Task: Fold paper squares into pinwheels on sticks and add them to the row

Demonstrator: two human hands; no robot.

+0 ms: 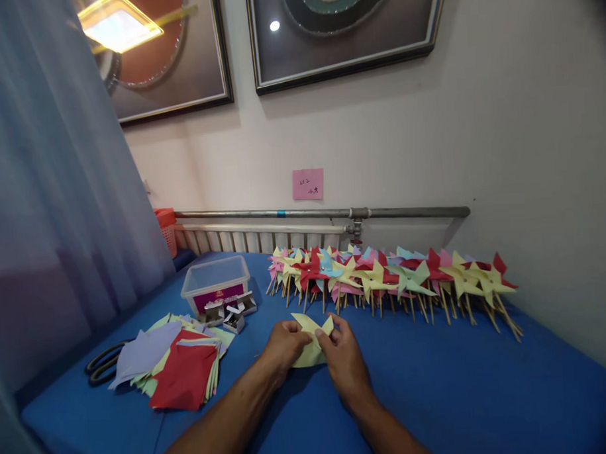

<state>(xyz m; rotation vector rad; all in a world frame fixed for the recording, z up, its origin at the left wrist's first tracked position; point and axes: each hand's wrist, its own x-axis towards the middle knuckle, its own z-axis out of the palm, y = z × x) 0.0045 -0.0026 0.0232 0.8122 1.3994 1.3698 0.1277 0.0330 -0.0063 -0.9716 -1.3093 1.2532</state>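
Observation:
A pale yellow sheet of paper (310, 356), cut so that its corners stand apart, is between my two hands just above the blue cloth. My left hand (286, 347) pinches its left side between thumb and fingers. On the other side, my right hand (343, 355) grips the paper, its thumb pressed near the middle and the fingers behind a raised corner. Beyond them stands a long row of finished paper pinwheels (374, 277) on thin sticks, in red, yellow, pink, blue and green. To the left lies a stack of coloured paper sheets (183, 373), red on top.
Scissors (106, 363) lie partly under the stack's left side. A clear plastic tub (215, 283) stands behind small open boxes (234, 320). A blue curtain (72, 162) hangs at left; a pipe (302, 214) and radiator (244, 241) run along the wall.

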